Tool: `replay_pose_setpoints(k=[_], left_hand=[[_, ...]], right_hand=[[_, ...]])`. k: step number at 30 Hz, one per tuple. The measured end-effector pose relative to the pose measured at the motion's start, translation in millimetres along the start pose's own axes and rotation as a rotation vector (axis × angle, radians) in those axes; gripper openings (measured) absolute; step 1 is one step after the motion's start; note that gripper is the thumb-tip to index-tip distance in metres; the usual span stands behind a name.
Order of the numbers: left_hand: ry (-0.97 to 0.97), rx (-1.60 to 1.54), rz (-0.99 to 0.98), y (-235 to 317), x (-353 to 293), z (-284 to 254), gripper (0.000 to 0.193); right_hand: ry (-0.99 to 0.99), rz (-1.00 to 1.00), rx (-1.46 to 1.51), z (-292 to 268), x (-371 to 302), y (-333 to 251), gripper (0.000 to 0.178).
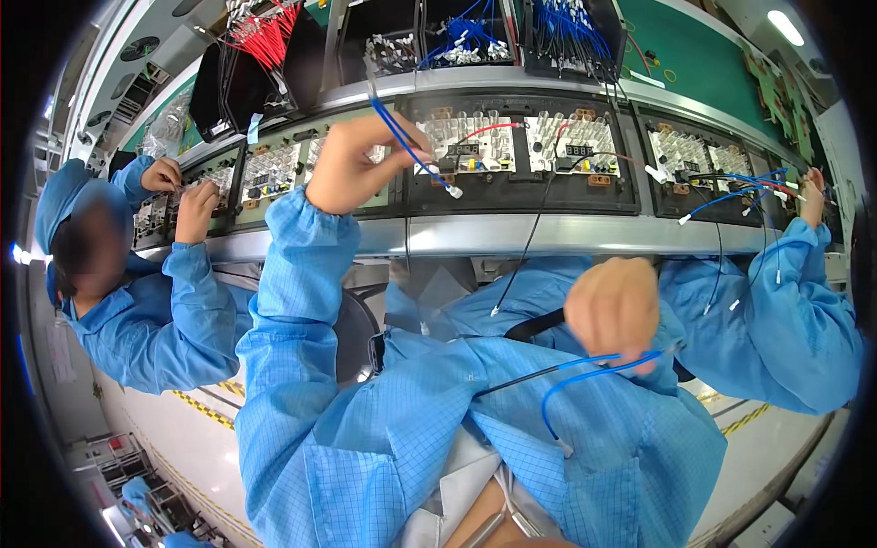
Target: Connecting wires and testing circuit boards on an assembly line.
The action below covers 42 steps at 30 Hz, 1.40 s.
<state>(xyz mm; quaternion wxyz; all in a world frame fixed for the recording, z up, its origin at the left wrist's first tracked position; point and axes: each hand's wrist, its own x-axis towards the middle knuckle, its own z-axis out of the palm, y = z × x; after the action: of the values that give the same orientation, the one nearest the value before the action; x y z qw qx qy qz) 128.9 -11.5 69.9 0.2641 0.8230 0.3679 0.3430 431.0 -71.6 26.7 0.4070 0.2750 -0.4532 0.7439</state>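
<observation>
Metal rail (512, 236): smooth, silver, nearer the body than the left fingers and farther out than the right ones; open air separates the two hands across it.
Green bench (681, 46): flat sheet, well beyond both sets of fingers.
Black tray (512, 203): rectangular, raised rim, below the left fingertips and reaching rightward; its front edge lies between them and the rail.
Left hand (361, 164): thumb and forefinger pinched together on blue wires, wrist ringed by a gathered blue cuff.
Right hand (614, 306): blurred, fingers curled in, closed on black and blue wires.
Circuit board (498, 139): whitish, studded with clear posts, just right of the left fingertips.
Black and blue wires (585, 365): slim, flexible, trailing leftward from the right fingers before the checked coat (365, 493).
Blue wires (395, 126): glossy, crossing the left fingers.
White connector (455, 192): small, blocky, dangling below-right of the left fingertips.
</observation>
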Motion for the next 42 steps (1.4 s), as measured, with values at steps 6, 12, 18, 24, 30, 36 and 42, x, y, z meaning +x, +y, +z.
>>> replay_pose_setpoints(k=[6,12,18,24,30,36,42], left_hand=[[-0.077,0.068,-0.036,0.1,-8.5,8.6,0.007],[-0.084,0.092,-0.083,7.8,-14.1,-3.6,0.011],[-0.013,0.149,-0.098,-2.6,-14.5,4.6,0.009],[-0.034,0.111,-0.144,-9.0,-9.8,11.1,0.008],[-0.028,0.143,-0.17,-8.5,-10.5,10.8,0.008],[-0.055,0.16,-0.149,-11.2,-8.5,16.3,0.008],[-0.129,0.167,-0.195,-12.2,-5.0,20.6,0.01]], right_hand=[[0.195,0.197,-0.195,11.2,-10.5,23.1,0.012],[0.102,0.316,-0.663,30.1,-2.9,46.1,0.013],[-0.061,0.387,-0.855,35.0,-4.1,39.0,0.009],[0.075,-0.03,-1.048,25.4,-19.8,-18.6,0.008],[-0.113,-0.031,-1.255,24.2,-34.6,-81.1,0.012],[0.07,-0.125,-1.376,33.2,-48.1,-87.3,0.009],[0.132,-0.064,-1.42,39.8,-48.1,-88.5,0.015]])
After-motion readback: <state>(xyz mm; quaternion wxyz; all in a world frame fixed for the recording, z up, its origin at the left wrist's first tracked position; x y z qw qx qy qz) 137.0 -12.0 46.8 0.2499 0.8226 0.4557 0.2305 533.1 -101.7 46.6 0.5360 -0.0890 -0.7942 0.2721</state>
